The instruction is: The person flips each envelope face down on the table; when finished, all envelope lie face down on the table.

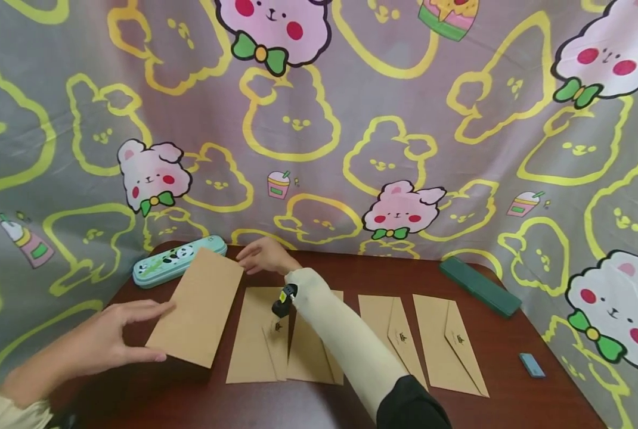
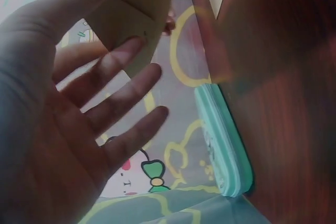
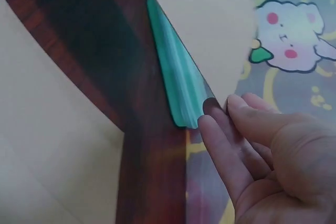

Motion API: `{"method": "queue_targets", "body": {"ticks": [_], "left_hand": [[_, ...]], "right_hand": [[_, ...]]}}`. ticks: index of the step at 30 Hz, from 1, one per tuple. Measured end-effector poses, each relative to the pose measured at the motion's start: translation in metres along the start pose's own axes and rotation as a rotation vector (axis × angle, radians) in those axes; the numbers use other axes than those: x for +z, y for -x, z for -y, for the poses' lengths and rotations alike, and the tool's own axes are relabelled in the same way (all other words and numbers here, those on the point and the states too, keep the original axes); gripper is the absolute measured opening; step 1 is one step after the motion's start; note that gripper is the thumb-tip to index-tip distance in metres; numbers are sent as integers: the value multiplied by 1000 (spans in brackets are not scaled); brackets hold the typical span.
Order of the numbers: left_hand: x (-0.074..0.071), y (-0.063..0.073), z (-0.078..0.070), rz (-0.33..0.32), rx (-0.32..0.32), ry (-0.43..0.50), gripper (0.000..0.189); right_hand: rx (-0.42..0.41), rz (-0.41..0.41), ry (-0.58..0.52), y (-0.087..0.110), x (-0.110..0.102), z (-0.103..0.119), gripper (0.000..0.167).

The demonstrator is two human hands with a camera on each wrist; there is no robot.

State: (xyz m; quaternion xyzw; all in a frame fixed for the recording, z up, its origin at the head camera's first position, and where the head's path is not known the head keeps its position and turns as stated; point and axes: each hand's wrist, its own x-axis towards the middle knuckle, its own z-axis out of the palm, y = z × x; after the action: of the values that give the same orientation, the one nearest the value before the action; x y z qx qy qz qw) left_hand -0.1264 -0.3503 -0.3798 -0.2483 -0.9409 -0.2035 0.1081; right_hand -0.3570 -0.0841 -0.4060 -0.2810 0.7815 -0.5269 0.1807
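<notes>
A brown kraft envelope [image 1: 198,307] is raised at a tilt over the left of the table, its plain face toward the head camera. My left hand [image 1: 104,333] holds its lower left corner between thumb and forefinger; the other fingers [image 2: 126,98] are spread in the left wrist view. At the upper right corner, my right hand [image 1: 268,256] pinches the envelope's edge between thumb and fingertips, as the right wrist view shows. The flap side [image 2: 134,17] faces the left wrist camera. Beneath my right forearm lie more kraft envelopes [image 1: 251,351], partly covered by the sleeve.
Behind the raised envelope sits a mint panda pencil case [image 1: 163,265]. To the right lie two flap-up envelopes [image 1: 431,342] [image 1: 391,325], a dark green case [image 1: 480,286] and a small blue block [image 1: 531,365]. A patterned curtain [image 1: 319,167] hangs along the table's back and sides.
</notes>
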Motion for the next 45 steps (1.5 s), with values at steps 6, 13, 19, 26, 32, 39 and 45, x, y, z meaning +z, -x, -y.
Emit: {"method": "queue_targets", "body": {"ticks": [6, 13, 19, 26, 32, 39, 45], "left_hand": [[4, -4, 9, 220, -146, 54, 100], [11, -4, 18, 452, -260, 358, 94], [29, 6, 23, 504, -307, 439, 99], [40, 8, 35, 513, -322, 454, 98], [45, 5, 35, 546, -523, 305, 100], [40, -2, 22, 567, -572, 126, 109], [38, -12, -5, 333, -308, -53, 85]], "right_hand": [[-2, -12, 4, 0, -4, 8, 18], [-26, -50, 56, -1, 13, 7, 11], [-4, -31, 237, 10, 37, -11, 14], [-76, -9, 509, 7, 53, -21, 20], [-120, -13, 617, 6, 64, -23, 9], [-132, 9, 636, 18, 34, -14, 19], [8, -1, 614, 48, -35, -9, 30]]}}
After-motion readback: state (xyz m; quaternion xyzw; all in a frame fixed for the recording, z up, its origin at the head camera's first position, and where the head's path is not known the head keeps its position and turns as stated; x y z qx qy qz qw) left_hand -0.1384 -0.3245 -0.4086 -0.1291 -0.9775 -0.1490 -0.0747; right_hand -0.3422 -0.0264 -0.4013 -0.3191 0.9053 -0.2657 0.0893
